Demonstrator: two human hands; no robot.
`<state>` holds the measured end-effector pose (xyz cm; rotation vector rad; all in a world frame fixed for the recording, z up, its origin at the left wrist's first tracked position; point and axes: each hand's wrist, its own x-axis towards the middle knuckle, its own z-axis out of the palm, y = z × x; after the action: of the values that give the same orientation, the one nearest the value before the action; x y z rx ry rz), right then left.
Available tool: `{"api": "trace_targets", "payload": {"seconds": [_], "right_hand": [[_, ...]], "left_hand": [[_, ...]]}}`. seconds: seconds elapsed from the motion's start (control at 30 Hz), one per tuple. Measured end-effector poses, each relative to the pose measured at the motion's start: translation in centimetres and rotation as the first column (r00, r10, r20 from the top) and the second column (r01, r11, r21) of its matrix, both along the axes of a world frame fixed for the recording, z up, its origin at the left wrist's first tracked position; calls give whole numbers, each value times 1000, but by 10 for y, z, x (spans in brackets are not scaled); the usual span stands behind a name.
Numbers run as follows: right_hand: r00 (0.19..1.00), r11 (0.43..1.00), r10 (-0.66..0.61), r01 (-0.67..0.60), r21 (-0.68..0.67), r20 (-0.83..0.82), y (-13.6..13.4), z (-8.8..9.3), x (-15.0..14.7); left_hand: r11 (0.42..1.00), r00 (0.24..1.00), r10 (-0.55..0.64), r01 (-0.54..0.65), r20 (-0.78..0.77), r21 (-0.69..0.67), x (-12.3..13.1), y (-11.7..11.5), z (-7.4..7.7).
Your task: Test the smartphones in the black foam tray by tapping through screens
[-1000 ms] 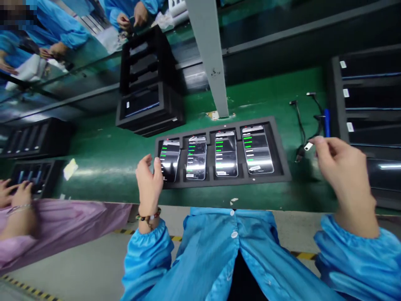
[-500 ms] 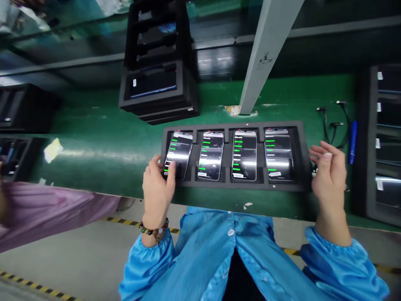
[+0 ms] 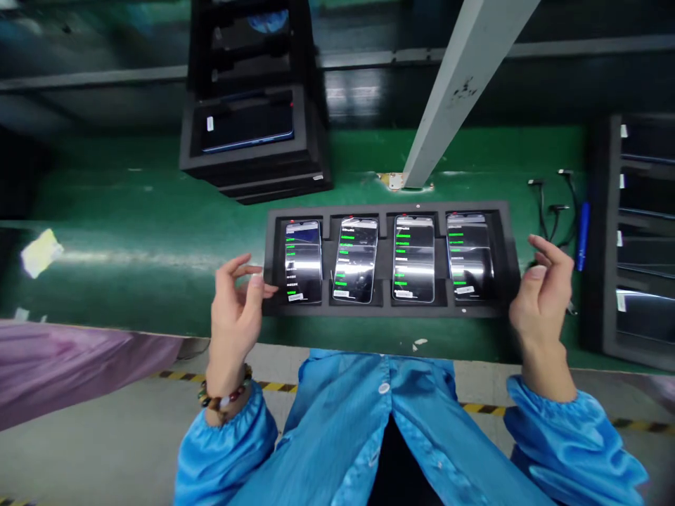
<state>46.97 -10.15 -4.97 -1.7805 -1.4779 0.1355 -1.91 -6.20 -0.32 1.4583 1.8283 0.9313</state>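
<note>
Several smartphones lie face up in the slots of a black foam tray (image 3: 414, 310) on the green bench, their screens lit with green and white text. The leftmost smartphone (image 3: 303, 260) sits nearly straight in its slot, while the second smartphone (image 3: 355, 260) leans slightly. At the tray's left end is my left hand (image 3: 237, 302), fingers apart and holding nothing, one fingertip by the tray edge. Off the right end, my right hand (image 3: 543, 295) is open too, with fingers spread and slightly curled beside the tray.
A stack of black foam trays (image 3: 256, 165) with phones stands behind on the left. Another phone tray (image 3: 612, 337) is at the right, near a blue pen (image 3: 583, 235) and short black cables (image 3: 543, 204). A grey metal post (image 3: 448, 105) rises behind. Someone's pink garment (image 3: 79, 358) shows at left.
My left hand has let go of the leftmost smartphone and drawn back left. That smartphone was tilted and now lies straighter. My right hand stays by the tray's right end.
</note>
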Motion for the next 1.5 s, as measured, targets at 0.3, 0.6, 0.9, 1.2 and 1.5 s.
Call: {"api": "trace_targets", "payload": {"seconds": [0.3, 0.6, 0.9, 1.2, 1.5], "right_hand": [[949, 947, 301, -286, -144, 93, 1, 9, -3], [952, 928, 292, -259, -267, 91, 23, 8, 5], [954, 948, 291, -278, -154, 67, 20, 13, 3], [954, 947, 280, -256, -193, 107, 3, 5, 7], [862, 853, 501, -477, -211, 75, 14, 20, -47]], "left_hand": [[859, 797, -340, 479, -499, 181, 5, 20, -29], [893, 786, -323, 438, -527, 107, -10, 40, -27], [693, 644, -614, 717, -457, 79, 50, 54, -18], [691, 632, -626, 721, -457, 50, 76, 66, -18], [827, 834, -353, 490, -424, 276, 34, 47, -17]]}}
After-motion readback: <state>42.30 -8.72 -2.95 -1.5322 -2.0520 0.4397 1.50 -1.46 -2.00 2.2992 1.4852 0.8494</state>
